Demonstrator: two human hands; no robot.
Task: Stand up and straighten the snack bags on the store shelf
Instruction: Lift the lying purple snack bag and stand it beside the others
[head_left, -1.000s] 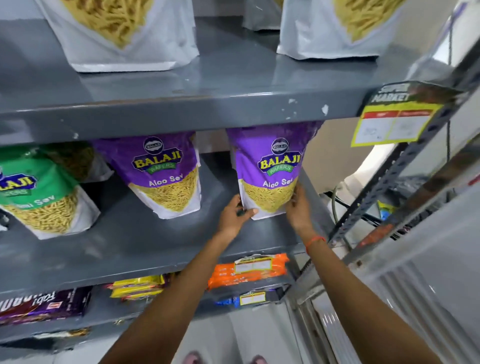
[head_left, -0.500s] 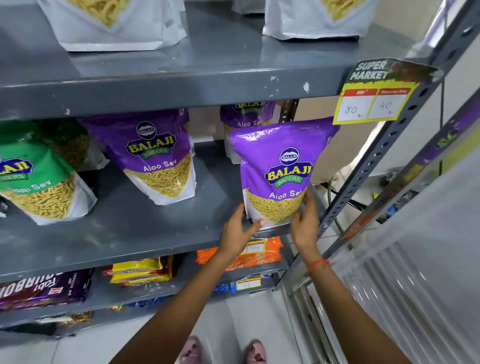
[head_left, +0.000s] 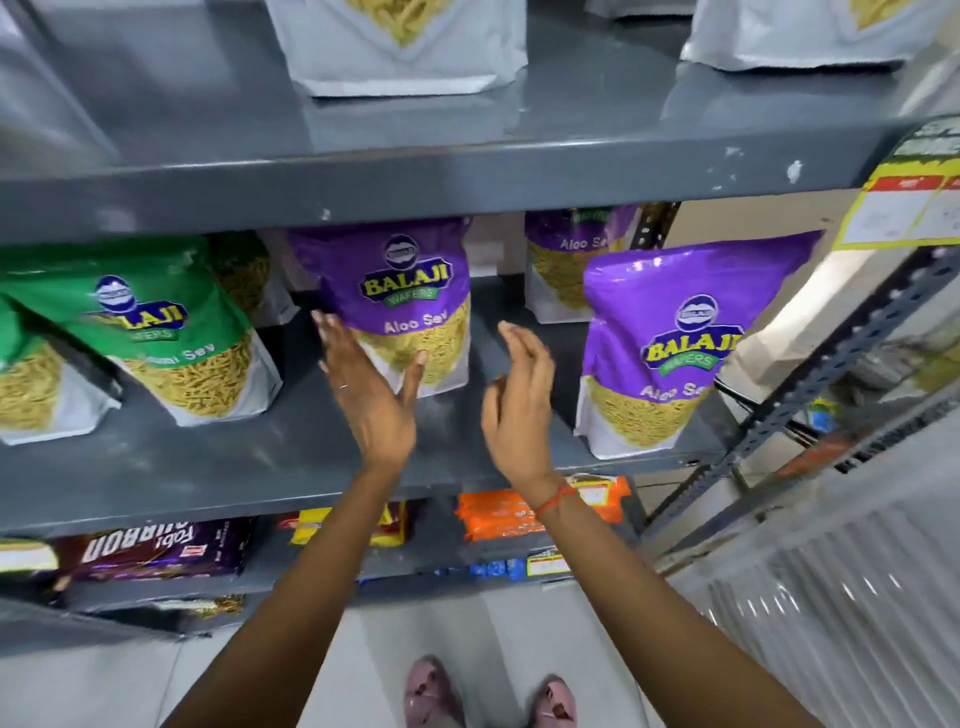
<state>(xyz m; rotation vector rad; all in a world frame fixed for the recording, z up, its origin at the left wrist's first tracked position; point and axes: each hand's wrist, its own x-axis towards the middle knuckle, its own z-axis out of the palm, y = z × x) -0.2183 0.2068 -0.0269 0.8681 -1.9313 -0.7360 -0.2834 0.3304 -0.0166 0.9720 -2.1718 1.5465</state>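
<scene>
Currently the middle purple Aloo Sev bag (head_left: 400, 306) is taken as landmark: a glossy purple pouch with a yellow Balaji logo, a see-through lower part full of thin yellow sev, and a white base, seen upright on the grey middle shelf (head_left: 270, 457) and set back from its front edge. The left hand (head_left: 371, 395) is seen spread flat and empty, its fingers at the bag's lower left side and its thumb across the lower front; whether the bag is touched cannot be told. The right hand (head_left: 517, 400) is held just right of that bag, loosely open with curled fingers, blurred, with nothing held. A second purple Aloo Sev bag (head_left: 660, 348) is stood further right near the shelf's front edge, leaning slightly. A third purple bag (head_left: 571, 260) is seen behind, between the two. A green Balaji bag (head_left: 171, 338) is tilted to the landmark's left. White bags (head_left: 405, 47) are placed on the shelf above.
</scene>
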